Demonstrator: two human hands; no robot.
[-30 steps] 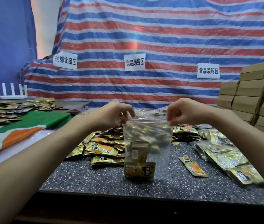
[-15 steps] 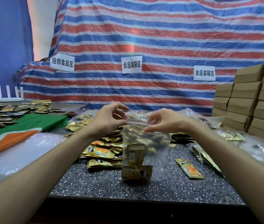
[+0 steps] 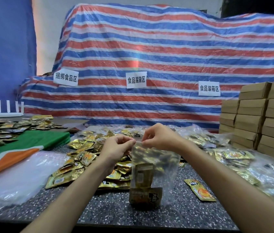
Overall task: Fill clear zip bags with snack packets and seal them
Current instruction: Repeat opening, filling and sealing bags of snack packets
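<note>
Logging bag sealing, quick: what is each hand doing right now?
Left hand: fingers pinched shut on the top edge of the zip bag.
Right hand: fingers pinched shut on the same top edge.

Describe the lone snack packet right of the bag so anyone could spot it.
Start at the speckled table. Just right of the clear bag both hands hold, one gold packet with an orange picture lies flat. Unlike the piled packets, it sits alone on bare tabletop.

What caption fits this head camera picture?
Both hands, left hand and right hand, pinch a clear plastic zip bag of gold snack packets shut.
</note>
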